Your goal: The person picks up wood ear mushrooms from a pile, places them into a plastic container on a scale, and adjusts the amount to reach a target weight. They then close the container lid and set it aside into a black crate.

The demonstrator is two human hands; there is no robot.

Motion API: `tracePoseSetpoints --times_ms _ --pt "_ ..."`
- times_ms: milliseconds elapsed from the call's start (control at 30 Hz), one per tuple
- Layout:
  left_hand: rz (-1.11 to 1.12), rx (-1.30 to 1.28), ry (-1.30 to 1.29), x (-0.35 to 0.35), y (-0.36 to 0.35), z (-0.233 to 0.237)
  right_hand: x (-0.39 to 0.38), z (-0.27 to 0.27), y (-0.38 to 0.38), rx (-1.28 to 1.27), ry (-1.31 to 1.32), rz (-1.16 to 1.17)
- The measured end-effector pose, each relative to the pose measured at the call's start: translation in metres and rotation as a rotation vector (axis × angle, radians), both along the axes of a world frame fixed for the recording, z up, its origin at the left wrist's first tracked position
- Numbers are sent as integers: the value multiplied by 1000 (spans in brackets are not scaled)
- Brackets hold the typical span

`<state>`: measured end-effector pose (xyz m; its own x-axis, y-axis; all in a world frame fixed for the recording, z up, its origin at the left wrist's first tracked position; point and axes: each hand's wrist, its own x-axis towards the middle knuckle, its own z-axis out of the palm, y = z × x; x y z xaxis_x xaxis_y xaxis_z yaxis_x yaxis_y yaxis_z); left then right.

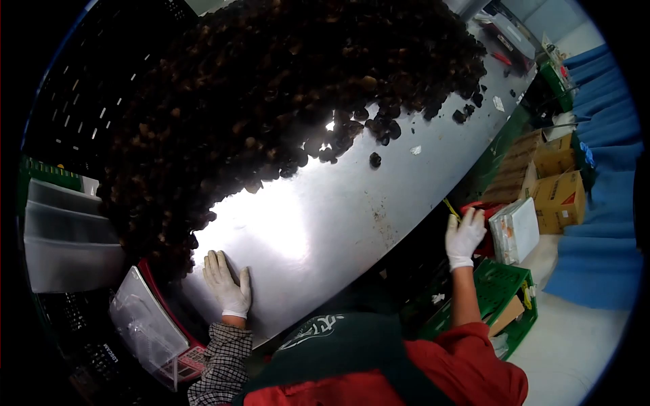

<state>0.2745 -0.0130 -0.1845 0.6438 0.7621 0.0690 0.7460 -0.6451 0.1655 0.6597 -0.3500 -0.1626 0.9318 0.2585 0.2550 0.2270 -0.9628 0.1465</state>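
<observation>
My left hand (227, 285), in a white glove, lies flat with its fingers stretched out on the bare metal table (325, 230). Just beyond its fingertips begins a large heap of dark brown, rounded pieces that look like mushrooms (291, 95). My right hand (466, 237), gloved too, is past the table's right edge with its fingers apart and nothing seen in them. Close by it are a red object (477, 205) and a thin yellow strip (449, 206). A stack of white flat packs (516, 231) stands just right of this hand.
A scale with a red keypad (192, 360) sits left of my left sleeve. Black crates (88, 95) stand at the upper left. A green crate (523, 318) and cardboard boxes (560, 203) are on the right, before a blue curtain (599, 243). Loose pieces (375, 160) dot the table.
</observation>
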Motion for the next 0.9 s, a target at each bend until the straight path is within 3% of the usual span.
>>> tracePoseSetpoints --times_ms 33,67,100,200,300,400,500,567,667,767,833,900 --pt "0 10 6 2 0 0 10 5 -6 89 -133 132" --pt "-3 14 7 2 0 -1 20 1 -2 238 -63 321" --pt "-7 1 1 1 -1 -1 23 11 35 390 8 509" --pt "13 -18 -9 2 0 1 27 15 155 517 252 821" --pt "21 -26 -11 2 0 2 55 -8 243 370 -20 969" --pt "-8 0 -52 -1 1 0 81 -10 270 145 -11 961" --pt "12 -43 -77 4 0 8 90 8 260 205 122 912" --pt "38 -57 -63 5 -1 10 80 45 213 675 38 1025" --pt "39 -46 -55 3 -1 7 80 78 108 547 247 771" --pt "48 -55 -40 4 -2 9 87 60 1 59 343 505" --pt "2 15 -158 11 2 8 61 60 15 316 341 628" --pt "-95 85 -326 42 17 8 36 60 71 473 565 812"
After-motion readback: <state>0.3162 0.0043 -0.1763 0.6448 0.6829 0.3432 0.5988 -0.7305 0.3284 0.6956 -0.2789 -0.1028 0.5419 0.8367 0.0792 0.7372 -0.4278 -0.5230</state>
